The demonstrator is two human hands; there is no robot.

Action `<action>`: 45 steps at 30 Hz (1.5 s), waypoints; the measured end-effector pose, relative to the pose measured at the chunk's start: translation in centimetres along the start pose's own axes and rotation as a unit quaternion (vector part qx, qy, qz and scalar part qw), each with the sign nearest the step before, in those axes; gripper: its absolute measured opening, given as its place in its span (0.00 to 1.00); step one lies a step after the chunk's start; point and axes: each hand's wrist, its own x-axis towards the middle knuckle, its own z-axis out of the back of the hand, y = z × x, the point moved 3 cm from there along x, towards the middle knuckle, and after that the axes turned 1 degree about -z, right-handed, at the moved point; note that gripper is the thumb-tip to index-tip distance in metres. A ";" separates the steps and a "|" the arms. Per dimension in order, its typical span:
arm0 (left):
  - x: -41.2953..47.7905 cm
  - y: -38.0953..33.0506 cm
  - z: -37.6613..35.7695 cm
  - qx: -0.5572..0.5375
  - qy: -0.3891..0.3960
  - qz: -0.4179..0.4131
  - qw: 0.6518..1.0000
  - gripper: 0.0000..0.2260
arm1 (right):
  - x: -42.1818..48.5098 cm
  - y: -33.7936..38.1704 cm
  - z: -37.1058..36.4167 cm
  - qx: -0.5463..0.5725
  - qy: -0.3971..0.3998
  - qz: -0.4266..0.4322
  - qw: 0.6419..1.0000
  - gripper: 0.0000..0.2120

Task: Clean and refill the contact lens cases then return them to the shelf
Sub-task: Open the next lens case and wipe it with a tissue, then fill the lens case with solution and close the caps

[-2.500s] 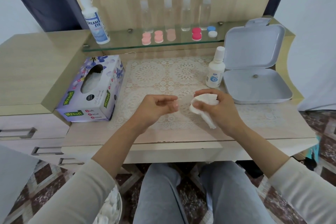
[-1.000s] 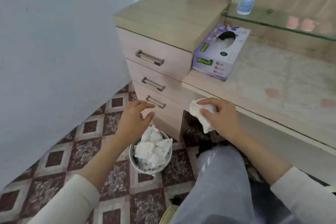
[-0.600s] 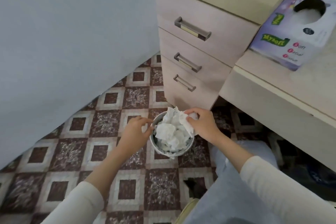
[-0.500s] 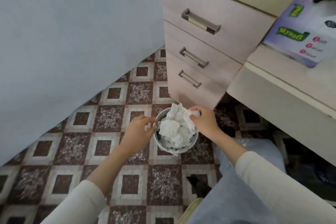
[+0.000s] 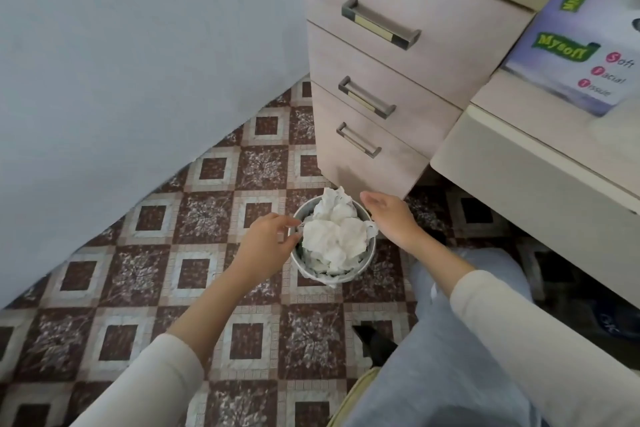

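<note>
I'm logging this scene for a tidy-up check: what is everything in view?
bin: one, pale, on the floor between the hands
tissues: several, white, crumpled, heaped in the bin
drawers: three, pale wood, behind the bin
tissue box: one, purple, on the desk, upper right
desk: one, cream, right
floor: brown and cream tiles
wall: pale blue, left
legs: grey trousers, lower right
left hand: one, pinching the bin's rim
right hand: one, open, empty, beside the bin
</note>
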 end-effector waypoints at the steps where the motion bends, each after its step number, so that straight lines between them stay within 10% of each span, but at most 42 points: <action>1: 0.1 -0.3 0.0 0.002 0.000 -0.004 1.000 0.12 | -0.3 0.1 0.4 0.004 -0.006 0.002 1.000 0.21; 20: -1.3 -21.0 1.6 -0.010 -0.016 -0.259 0.966 0.08 | -18.1 4.1 19.1 0.033 -0.160 0.145 0.976 0.09; 31: -0.9 -36.5 -4.7 -0.024 0.032 -0.384 0.923 0.07 | -26.9 -3.4 31.5 -0.052 -0.316 0.066 0.945 0.17; 45: 2.1 -43.0 -11.8 0.083 0.090 -0.433 0.893 0.33 | -30.4 -10.9 41.7 -0.065 -0.462 -0.051 0.883 0.14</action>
